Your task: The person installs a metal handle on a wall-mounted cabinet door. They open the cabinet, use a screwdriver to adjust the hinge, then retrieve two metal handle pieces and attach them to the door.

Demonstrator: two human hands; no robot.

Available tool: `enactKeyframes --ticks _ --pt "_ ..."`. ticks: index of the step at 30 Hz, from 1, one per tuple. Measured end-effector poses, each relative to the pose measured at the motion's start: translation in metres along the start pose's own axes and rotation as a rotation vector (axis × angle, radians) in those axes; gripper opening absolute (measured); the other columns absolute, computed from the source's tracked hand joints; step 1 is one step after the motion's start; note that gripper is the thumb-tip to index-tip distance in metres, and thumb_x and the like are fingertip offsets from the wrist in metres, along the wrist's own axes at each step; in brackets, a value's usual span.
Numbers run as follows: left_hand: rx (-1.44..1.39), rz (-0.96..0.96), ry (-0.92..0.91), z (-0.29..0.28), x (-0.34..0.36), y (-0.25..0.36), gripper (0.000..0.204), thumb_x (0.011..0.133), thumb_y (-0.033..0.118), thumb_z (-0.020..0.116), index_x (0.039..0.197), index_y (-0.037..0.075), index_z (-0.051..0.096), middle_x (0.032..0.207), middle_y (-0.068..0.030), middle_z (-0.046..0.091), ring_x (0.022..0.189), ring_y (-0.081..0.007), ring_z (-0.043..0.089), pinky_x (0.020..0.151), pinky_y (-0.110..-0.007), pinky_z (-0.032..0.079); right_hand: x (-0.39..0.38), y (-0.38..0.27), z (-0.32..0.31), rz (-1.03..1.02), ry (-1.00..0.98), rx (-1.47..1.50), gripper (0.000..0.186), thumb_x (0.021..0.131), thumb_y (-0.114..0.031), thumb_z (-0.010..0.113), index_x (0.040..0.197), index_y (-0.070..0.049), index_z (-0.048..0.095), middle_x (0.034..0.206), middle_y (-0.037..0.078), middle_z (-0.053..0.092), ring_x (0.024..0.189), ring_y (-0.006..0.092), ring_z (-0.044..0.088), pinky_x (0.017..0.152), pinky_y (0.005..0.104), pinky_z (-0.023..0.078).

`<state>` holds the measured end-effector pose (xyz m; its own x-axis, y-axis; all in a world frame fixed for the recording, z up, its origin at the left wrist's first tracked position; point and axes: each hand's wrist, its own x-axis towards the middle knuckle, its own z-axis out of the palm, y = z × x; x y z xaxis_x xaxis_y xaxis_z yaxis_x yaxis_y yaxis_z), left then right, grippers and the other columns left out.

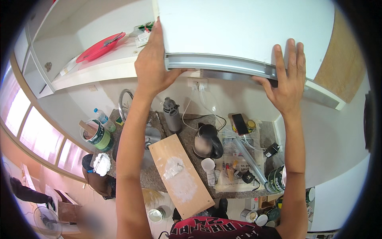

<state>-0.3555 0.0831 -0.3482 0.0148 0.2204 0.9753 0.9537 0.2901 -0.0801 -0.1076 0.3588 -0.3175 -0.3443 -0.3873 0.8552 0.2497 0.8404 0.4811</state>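
- White cabinet door (pixel 242 28) up top, metal strip along its lower edge, gripped by both hands.
- Left hand (pixel 153 65) wrapped round the door's left edge, fingers (pixel 159 36) flat on the side, thumb under the strip.
- Right hand (pixel 288 81) on the lower rim, fingers (pixel 296 57) spread up the front (thumb tucked below).
- Open shelf beside it with a red plate (pixel 99 47).
- Down on the desk (pixel 153 177): wooden board (pixel 181 175) smeared white, steel kettle (pixel 207 141), grey bottle (pixel 172 115), paint can (pixel 97 135).

Probably a home kitchen, wall cabinet (pixel 246 28), kettle (pixel 207 141), sink (pixel 149 137)
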Motion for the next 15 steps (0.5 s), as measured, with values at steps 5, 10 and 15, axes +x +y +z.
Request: enactKeyframes --ticks 5,10,15 --pt "-0.056 0.069 0.072 0.008 0.003 0.006 0.136 0.058 0.04 0.101 0.163 -0.009 0.029 0.122 -0.0225 0.073 0.097 -0.0346 0.073 0.083 -0.039 0.056 -0.005 0.003 0.009 -0.042 0.076 -0.1 0.087 0.095 -0.059 0.067 0.162 -0.009 0.045 0.169 0.025 0.036 0.157 0.0491 0.028 0.126 0.0599 0.026" --pt "-0.018 0.064 0.123 0.008 -0.004 -0.004 0.13 0.059 0.044 0.099 0.16 -0.009 0.037 0.118 -0.0218 0.075 0.09 -0.0306 0.073 0.079 -0.036 0.055 -0.002 -0.003 0.02 -0.09 0.132 -0.192 0.08 0.1 -0.061 0.057 0.16 -0.008 0.048 0.167 0.025 0.039 0.155 0.0496 0.034 0.125 0.0597 0.03" --pt "-0.033 0.089 0.15 0.013 -0.002 0.001 0.124 0.058 0.042 0.099 0.156 -0.009 0.044 0.132 -0.026 0.07 0.103 -0.0332 0.074 0.086 -0.039 0.056 -0.008 0.0 0.01 -0.057 0.125 -0.142 0.075 0.097 -0.061 0.063 0.156 -0.015 0.056 0.166 0.024 0.042 0.154 0.0484 0.035 0.123 0.0608 0.032"
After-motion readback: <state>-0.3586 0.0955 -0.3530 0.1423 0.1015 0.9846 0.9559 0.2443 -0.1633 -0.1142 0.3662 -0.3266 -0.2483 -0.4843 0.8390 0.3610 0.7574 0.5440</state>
